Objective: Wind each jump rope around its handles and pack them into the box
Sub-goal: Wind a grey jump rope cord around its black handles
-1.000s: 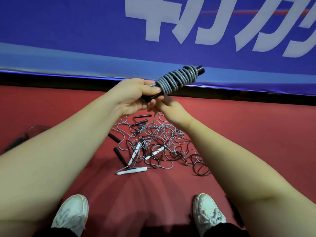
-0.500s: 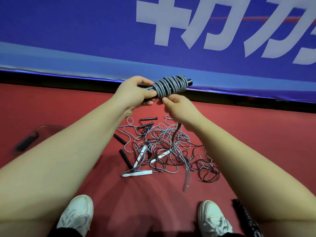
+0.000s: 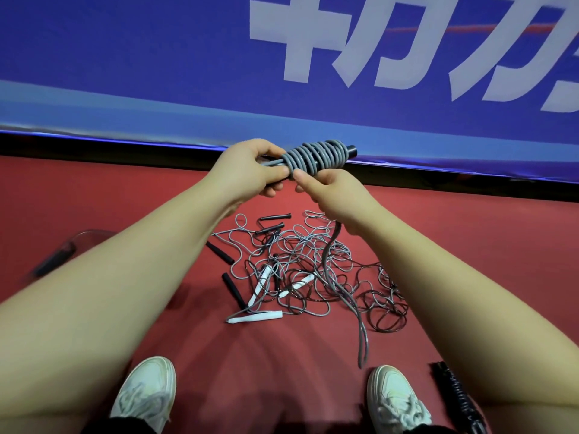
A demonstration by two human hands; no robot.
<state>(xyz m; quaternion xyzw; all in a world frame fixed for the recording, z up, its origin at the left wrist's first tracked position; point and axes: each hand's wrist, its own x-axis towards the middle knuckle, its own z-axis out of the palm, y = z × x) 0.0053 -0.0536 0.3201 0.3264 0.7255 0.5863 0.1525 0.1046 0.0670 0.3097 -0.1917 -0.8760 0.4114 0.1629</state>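
Both bare forearms were stretched forward from the near edge and drawn together toward the middle. The left hand was curled round the left end of the wound jump rope. The right hand was held just beside it (thumb tip set against the coils), and the loose tail was gripped in its curled fingers.
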